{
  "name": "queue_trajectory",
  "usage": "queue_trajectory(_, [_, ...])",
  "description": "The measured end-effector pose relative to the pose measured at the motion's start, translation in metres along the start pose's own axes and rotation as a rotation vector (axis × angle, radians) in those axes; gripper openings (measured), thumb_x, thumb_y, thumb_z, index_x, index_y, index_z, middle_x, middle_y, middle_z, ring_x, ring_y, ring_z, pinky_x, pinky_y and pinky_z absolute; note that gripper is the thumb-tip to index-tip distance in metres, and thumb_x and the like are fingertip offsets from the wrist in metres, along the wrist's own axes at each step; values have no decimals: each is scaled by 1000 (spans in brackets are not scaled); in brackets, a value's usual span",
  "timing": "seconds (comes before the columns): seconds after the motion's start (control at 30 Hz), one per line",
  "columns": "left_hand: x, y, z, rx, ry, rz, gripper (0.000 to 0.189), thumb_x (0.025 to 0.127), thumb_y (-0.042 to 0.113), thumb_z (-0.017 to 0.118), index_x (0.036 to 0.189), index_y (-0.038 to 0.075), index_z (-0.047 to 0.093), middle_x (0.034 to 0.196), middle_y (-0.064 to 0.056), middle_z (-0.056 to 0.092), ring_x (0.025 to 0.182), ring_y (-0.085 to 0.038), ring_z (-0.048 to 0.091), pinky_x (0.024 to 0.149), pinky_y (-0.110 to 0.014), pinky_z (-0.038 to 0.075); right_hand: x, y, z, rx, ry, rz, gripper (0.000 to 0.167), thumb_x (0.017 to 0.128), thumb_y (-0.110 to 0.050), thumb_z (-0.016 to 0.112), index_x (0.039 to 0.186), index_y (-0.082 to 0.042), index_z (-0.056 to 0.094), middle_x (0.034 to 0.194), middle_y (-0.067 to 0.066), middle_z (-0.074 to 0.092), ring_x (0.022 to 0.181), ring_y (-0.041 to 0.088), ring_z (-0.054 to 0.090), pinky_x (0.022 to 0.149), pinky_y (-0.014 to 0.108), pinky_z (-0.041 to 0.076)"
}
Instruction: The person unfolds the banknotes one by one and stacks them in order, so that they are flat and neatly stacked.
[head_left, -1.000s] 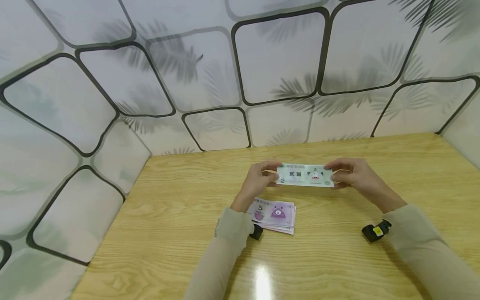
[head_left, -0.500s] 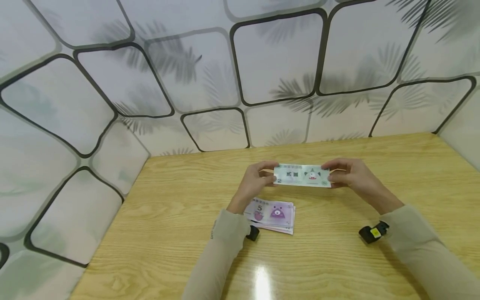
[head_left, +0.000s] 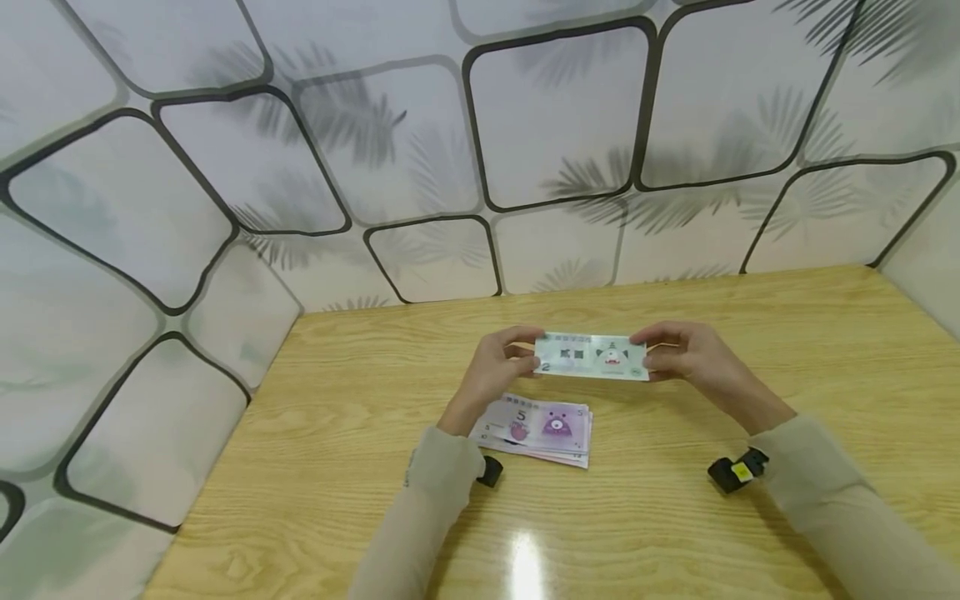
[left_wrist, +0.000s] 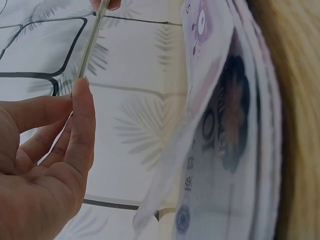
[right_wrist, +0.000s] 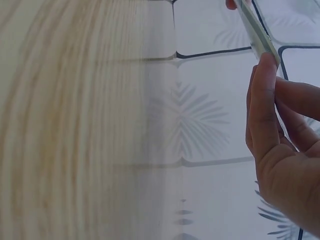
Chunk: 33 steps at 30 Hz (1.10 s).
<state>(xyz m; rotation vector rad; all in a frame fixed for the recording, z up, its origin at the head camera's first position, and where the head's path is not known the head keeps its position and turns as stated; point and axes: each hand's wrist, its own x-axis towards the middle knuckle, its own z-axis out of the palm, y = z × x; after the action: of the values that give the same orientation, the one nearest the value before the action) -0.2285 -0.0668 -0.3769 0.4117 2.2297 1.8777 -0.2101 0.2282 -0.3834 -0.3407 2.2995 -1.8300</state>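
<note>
A pale green play banknote (head_left: 591, 357), printed with a 2 and a cartoon face, is stretched level between both hands above the table. My left hand (head_left: 492, 367) pinches its left end between thumb and fingers, and my right hand (head_left: 693, 362) pinches the right end the same way. In the left wrist view the note (left_wrist: 92, 46) shows nearly edge-on at the fingertips. A stack of purple play banknotes (head_left: 557, 425), a 5 on top, lies below and in front of the held note; my left forearm and wrist cover part of its left side.
The wood-grain table (head_left: 330, 467) runs back to a patterned wall (head_left: 558, 125) with dark rounded outlines and leaf prints. Another wall (head_left: 112, 208) bounds the left side. Black wrist cameras (head_left: 727, 475) sit at both cuffs, low over the table.
Both hands have shifted slightly left with the green banknote, still stretched between them. More of the purple stack's left side shows now. The stack has stayed in place.
</note>
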Motion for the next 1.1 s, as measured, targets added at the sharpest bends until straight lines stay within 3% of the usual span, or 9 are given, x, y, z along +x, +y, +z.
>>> queue_trajectory(0.43, [-13,-1,-16,91,-19,-12,41,92,-14,61,132,-4,63,129,-20,60,98,-26,66,83,-46,61,-2,-6,15,50,-95,-6,37,97,7,60,129,21,50,105,12,68,82,12,66,75,32,61])
queue_trajectory(0.77, [-23,-5,-25,164,-25,-16,42,92,-12,63,134,-3,62,127,-19,61,104,-29,65,76,-35,61,-2,-5,25,64,-161,5,38,96,4,64,126,21,51,104,15,68,86,15,66,74,34,62])
queue_trajectory(0.9, [-25,-7,-29,183,-24,-14,44,92,-11,63,135,-5,60,123,-19,61,101,-28,65,72,-35,60,-1,-4,27,68,-201,-6,38,95,2,65,126,21,51,104,16,67,86,17,66,75,36,62])
queue_trajectory(1.1, [-28,-8,-34,191,-29,-6,45,92,-11,64,136,-6,59,116,-19,61,100,-29,64,75,-36,62,2,-2,31,63,-243,-15,39,95,1,65,126,21,53,99,15,65,84,19,66,77,38,62])
